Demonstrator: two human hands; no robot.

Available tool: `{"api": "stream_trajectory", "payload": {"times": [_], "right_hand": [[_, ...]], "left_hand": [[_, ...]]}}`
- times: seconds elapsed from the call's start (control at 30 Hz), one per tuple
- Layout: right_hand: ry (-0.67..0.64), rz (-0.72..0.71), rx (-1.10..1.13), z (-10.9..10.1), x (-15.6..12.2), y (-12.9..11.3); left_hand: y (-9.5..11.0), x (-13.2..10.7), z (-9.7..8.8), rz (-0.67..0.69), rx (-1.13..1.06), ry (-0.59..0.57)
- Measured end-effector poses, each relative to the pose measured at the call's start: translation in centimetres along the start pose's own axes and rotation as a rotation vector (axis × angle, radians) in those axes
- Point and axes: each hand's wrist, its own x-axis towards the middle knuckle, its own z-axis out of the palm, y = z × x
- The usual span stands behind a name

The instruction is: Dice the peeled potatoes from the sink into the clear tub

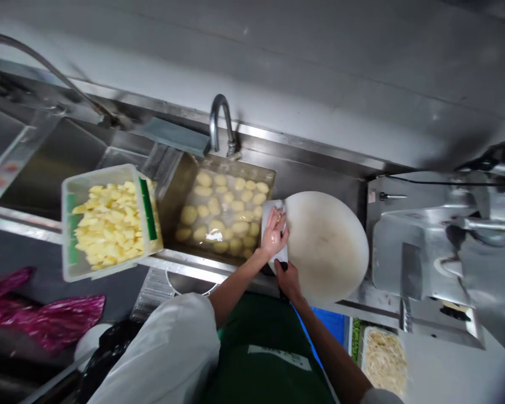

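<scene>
My right hand (287, 279) grips the dark handle of a cleaver, whose broad pale blade (269, 212) lies flat at the left edge of a round white cutting board (328, 247). My left hand (273, 235) lies on top of the blade, its fingers together and pressing a few yellow potato pieces (280, 215) against it. Both hands sit between the board and a sink basin (180, 185) holding peeled potatoes (225, 210) in water.
A clear plastic tub (67, 235) of cut potato pieces rests on the sink's left rim. A faucet (221, 123) stands behind the basin. A metal slicing machine (446, 241) fills the right. A tray of bean sprouts (385, 359) sits below, and pink bags (46, 317) lie lower left.
</scene>
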Motion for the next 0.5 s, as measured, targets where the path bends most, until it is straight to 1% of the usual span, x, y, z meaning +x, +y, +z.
{"api": "stream_trajectory", "payload": {"times": [0.03,0.1,0.2,0.27,0.33,0.37,0.4,0.43,0.47,0.5], "right_hand": [[-0.031,-0.082,-0.044,1.7,0.0,-1.4],[-0.122,-0.212,-0.147,5.4,0.0,-5.0],[-0.268,-0.393,-0.282,11.4,-0.7,-11.6],[-0.369,-0.527,-0.321,15.1,-1.5,-16.1],[-0.481,-0.615,-0.345,17.9,-2.1,-19.8],[-0.522,-0.633,-0.357,18.7,-2.2,-21.0],[-0.545,-0.630,-0.366,19.2,-2.1,-21.7],[-0.552,-0.611,-0.366,19.2,-1.9,-21.9],[-0.543,-0.575,-0.351,18.7,-1.5,-21.5],[-0.521,-0.519,-0.319,17.7,-1.0,-20.6]], "left_hand": [[-1.1,-0.2,-2.7,-0.032,0.031,0.059],[-3.4,-0.8,-8.8,-0.110,0.116,0.192],[-7.4,-2.2,-18.5,-0.234,0.275,0.416],[-10.8,-3.7,-24.7,-0.318,0.360,0.593],[-15.1,-5.3,-30.2,-0.395,0.394,0.777],[-17.4,-6.1,-32.6,-0.435,0.387,0.848],[-19.7,-6.9,-34.6,-0.483,0.370,0.897],[-21.8,-7.5,-36.3,-0.541,0.344,0.902],[-23.7,-8.1,-37.5,-0.591,0.312,0.850],[-25.2,-8.6,-38.3,-0.617,0.297,0.794]]}}
